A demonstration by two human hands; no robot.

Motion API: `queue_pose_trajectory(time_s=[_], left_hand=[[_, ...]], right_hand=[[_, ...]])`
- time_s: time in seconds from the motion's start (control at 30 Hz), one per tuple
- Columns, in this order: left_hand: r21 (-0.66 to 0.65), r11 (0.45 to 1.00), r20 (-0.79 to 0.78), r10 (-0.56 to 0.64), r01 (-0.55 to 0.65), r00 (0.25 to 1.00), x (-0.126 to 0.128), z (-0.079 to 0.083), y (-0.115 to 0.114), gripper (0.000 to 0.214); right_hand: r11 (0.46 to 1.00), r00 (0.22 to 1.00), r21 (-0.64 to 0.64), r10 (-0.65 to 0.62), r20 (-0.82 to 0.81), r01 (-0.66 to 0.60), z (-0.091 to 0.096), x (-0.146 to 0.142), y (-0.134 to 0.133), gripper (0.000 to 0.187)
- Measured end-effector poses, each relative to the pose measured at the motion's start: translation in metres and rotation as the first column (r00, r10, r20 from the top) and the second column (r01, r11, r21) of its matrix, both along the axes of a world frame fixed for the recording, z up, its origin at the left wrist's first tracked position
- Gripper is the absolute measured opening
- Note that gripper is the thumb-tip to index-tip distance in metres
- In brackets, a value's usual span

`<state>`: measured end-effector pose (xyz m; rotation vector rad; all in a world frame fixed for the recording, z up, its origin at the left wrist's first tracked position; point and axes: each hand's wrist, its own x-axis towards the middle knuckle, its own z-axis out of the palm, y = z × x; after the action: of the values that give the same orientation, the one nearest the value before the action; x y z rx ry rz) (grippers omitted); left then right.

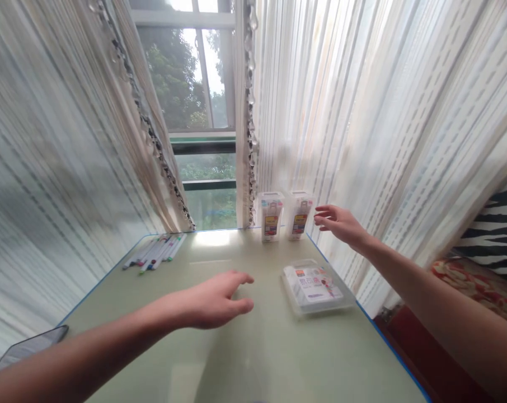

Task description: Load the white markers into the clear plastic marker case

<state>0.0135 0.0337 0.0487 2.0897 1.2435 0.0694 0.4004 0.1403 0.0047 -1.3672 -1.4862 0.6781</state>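
Observation:
My left hand [217, 299] hovers over the middle of the table, thumb and fingers apart, holding nothing. Out at the far right, my right hand [339, 224] is beside a clear upright plastic box [299, 218] with a yellow and red label; its fingers are spread and a small gap shows between them and the box. A second, matching plastic box [271, 218] stands just left of that one. Nearer to me lies a flat clear plastic case [316, 288] with a white printed label, between my two hands.
Several white markers [155, 252] with coloured caps lie at the table's far left. A dark flat device [35, 344], partly behind my left forearm, is at the left edge. The pale green table [245, 358] has a blue edge. Striped curtains [320, 112] and a window stand behind.

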Motion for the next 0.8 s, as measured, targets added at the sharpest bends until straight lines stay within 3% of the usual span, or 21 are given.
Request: queue_pose_trajectory(time_s=[0.23, 0.43, 0.63, 0.8], left_hand=[[0.028, 0.997, -0.092, -0.066, 0.069, 0.994, -0.057, 0.008, -0.047, 0.059], [0.004, 0.998, -0.058, -0.059, 0.059, 0.997, -0.099, 0.0, -0.078, 0.063], [-0.055, 0.99, -0.024, -0.128, 0.126, 0.992, -0.097, 0.006, -0.085, 0.062], [0.044, 0.992, -0.029, -0.116, 0.117, 0.993, -0.082, 0.008, -0.07, 0.066]], right_hand=[[0.992, 0.975, 0.112, 0.028, 0.22, -0.053, 0.029, -0.042, -0.049, 0.027], [0.998, 0.895, 0.058, -0.006, 0.447, -0.022, 0.014, -0.055, -0.108, 0.032], [0.997, 0.799, -0.017, -0.055, 0.598, 0.081, -0.013, -0.06, -0.13, 0.041], [0.989, 0.76, -0.048, -0.075, 0.646, 0.139, -0.028, -0.072, -0.126, 0.035]])
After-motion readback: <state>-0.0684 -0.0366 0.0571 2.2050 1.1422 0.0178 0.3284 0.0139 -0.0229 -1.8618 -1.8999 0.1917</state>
